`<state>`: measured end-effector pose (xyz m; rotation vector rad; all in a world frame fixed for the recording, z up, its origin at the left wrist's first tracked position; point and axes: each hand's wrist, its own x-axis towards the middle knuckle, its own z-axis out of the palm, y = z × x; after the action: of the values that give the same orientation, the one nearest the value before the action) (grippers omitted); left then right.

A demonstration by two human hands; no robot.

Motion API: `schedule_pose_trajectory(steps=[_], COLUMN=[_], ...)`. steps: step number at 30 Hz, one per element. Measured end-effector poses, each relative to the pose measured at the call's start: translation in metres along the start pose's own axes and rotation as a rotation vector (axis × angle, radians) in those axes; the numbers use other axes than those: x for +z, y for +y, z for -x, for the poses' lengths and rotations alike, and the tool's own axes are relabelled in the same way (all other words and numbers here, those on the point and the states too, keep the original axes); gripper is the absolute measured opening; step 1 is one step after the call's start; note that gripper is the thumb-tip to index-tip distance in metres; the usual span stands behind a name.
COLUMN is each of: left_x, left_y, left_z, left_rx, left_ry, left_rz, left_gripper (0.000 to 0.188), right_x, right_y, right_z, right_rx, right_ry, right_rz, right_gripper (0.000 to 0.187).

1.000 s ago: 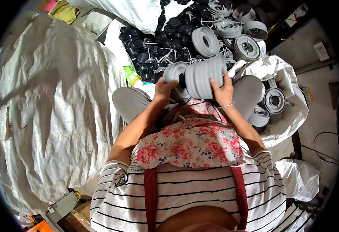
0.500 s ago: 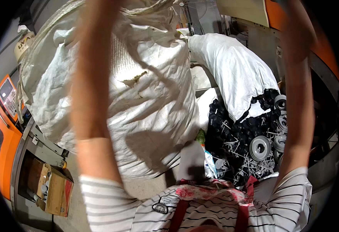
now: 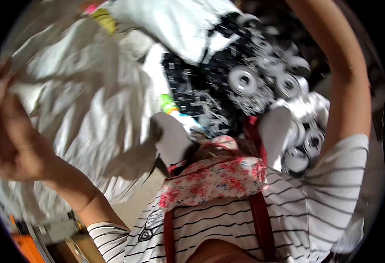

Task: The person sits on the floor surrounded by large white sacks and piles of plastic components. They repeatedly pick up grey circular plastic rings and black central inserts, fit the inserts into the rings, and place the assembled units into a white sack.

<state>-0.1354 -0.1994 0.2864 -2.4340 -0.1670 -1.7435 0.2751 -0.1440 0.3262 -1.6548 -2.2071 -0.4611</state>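
My left hand point(image 3: 17, 140) is raised at the far left, in front of a big white woven sack point(image 3: 87, 105). Its fingers look stretched out and somewhat smeared by motion, with nothing visible in them. Whether it touches the sack I cannot tell. My right forearm point(image 3: 350, 83) reaches up along the right side, and the hand lies outside the picture. Ahead of me is a heap of small black parts point(image 3: 183, 83) mixed with thin white plastic pieces point(image 3: 212, 116). A grey ring-shaped part point(image 3: 244, 80) lies on the heap.
A second white sack point(image 3: 166, 26) opens onto the heap from the far side. More grey and white round parts point(image 3: 287, 85) sit at the right, some in a clear plastic bag. A cardboard box point(image 3: 85, 247) and an orange machine point(image 3: 28, 247) show at the lower left.
My view has swung, so the heap sits higher and further left. My left arm has come down and out to the left, bringing its hand into sight. My right arm stays raised.
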Motion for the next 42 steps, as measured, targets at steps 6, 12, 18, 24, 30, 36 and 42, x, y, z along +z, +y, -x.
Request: schedule_pose_trajectory(steps=[6, 12, 18, 24, 30, 36, 42], left_x=[0.206, 0.368, 0.491, 0.561, 0.578, 0.519, 0.417], left_y=[-0.017, -0.007, 0.014, 0.018, 0.008, -0.014, -0.053], left_z=[0.127, 0.244, 0.311, 0.378, 0.407, 0.341, 0.276], left_rx=[-0.982, -1.481, -1.786, -1.774, -1.678, -2.118, -1.487], left_ry=[-0.682, -0.861, -0.885, -0.933, -0.949, -0.443, -0.362], left_rz=[0.652, 1.031, 0.823, 0.904, 0.867, 1.223, 0.557], left_gripper=[0.033, 0.033, 0.022, 0.020, 0.014, 0.031, 0.047], right_x=[0.083, 0.129, 0.214, 0.322, 0.349, 0.332, 0.314], right_y=[0.109, 0.191, 0.241, 0.281, 0.300, 0.264, 0.147], right_z=[0.225, 0.426, 0.516, 0.480, 0.410, 0.408, 0.361], right_rx=[0.437, 1.135, 1.868, 1.789, 2.016, 1.727, 0.796], right_ry=[-0.435, -0.209, 0.452, 0.516, 1.069, 0.848, -0.085], right_rz=[0.133, 0.028, -0.757, -0.444, -0.225, -0.190, -0.622], right_gripper=[0.026, 0.045, 0.067, 0.108, 0.111, 0.077, 0.069])
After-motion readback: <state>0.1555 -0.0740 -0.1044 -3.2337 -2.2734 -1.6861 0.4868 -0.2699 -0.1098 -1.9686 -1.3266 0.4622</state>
